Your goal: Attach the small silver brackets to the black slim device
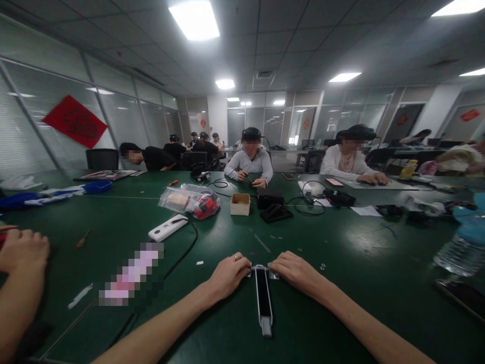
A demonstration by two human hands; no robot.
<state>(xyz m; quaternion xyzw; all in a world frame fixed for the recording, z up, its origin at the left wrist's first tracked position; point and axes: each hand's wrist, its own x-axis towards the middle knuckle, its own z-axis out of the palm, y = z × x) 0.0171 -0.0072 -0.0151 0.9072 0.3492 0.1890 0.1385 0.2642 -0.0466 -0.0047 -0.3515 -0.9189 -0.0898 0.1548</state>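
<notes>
A long narrow black part with a silver frame (263,298) lies on the green table (341,253), pointing towards me. My left hand (229,275) pinches its far end from the left, a ring on one finger. My right hand (295,270) pinches the same far end from the right, at a small metal bracket. Both hands have their fingers curled closed on the part. A few tiny screws (323,266) lie just right of my right hand.
A white power bank (167,227) with a black cable, a plastic bag (191,200), a small cardboard box (240,204) and black devices (270,198) lie further out. A water bottle (464,245) stands at right. Another person's hand (20,250) rests at left. Several people sit opposite.
</notes>
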